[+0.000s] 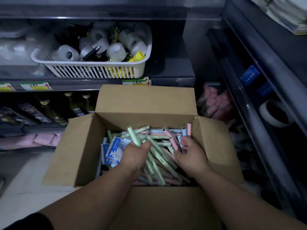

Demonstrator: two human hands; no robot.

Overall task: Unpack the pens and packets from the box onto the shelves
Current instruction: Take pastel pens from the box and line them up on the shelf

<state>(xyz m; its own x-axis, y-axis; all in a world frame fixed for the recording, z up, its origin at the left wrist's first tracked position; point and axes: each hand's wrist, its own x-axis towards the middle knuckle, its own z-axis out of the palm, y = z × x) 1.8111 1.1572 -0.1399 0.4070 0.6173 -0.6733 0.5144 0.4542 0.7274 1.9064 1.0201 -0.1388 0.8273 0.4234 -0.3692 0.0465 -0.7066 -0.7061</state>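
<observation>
An open cardboard box [146, 100] stands on the floor in front of the shelves. Inside lies a heap of green, pink and pale blue pens [159, 165], with blue-and-white packets [113, 149] at the left side. My left hand [135, 156] is in the box and grips a bunch of green pens [133, 136] that stick up from the fist. My right hand [191, 156] reaches into the right side of the heap, fingers curled round pink and blue pens [172, 140].
A white slotted basket [93, 70] of tape rolls and pens sits on the shelf above the box. Bottles [49, 110] stand on the lower shelf at left. A second dark shelf unit [259, 100] runs along the right with a tape roll [274, 113].
</observation>
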